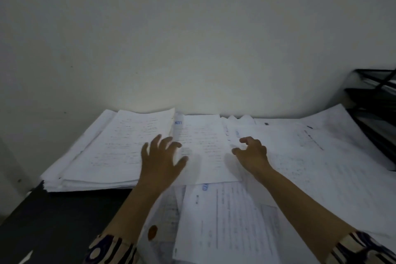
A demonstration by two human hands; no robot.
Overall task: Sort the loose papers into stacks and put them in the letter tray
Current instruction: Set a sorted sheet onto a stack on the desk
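Observation:
A thick stack of printed papers (111, 152) lies at the left of the dark desk. Loose white sheets (231, 216) are spread over the middle and right, overlapping one another. One printed sheet (205, 150) lies between my hands. My left hand (161, 161) hovers with fingers spread at the right edge of the stack, holding nothing. My right hand (251, 153) is just over the loose sheets, fingers loosely curled; no paper is visibly pinched. The black wire letter tray (372, 100) stands at the far right, partly cut off by the frame edge.
A plain white wall (192, 38) rises directly behind the desk. Bare dark desk surface (53, 221) shows at the near left. Patterned sleeves cover both forearms at the bottom of the view.

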